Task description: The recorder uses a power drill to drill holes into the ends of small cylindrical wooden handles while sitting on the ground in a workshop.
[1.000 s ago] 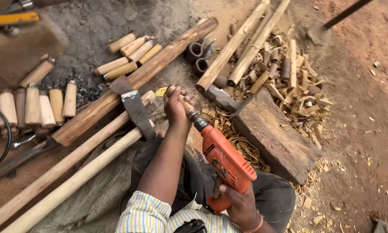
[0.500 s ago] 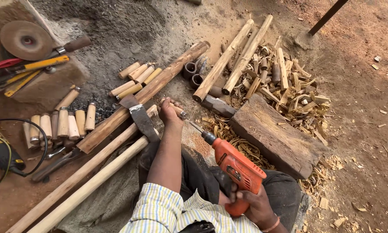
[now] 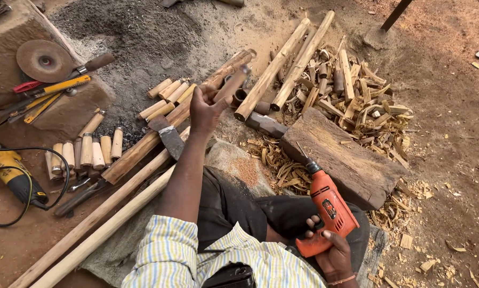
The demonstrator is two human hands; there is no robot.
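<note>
Fingers (image 3: pixel 210 101) grip peg (image 3: pixel 231 84) (raised); drill (image 3: pixel 327 213) low

The drill (image 3: pixel 327 213) at five o'clock is orange with a black chuck. The shirt sleeve (image 3: pixel 170 250) at six is checked in pale yellow, white and blue. At nine o'clock the grinder (image 3: pixel 10 173) is yellow and black. The handles (image 3: pixel 85 152) are pale tan wood; the wooden block (image 3: pixel 343 154) is reddish brown.
</note>
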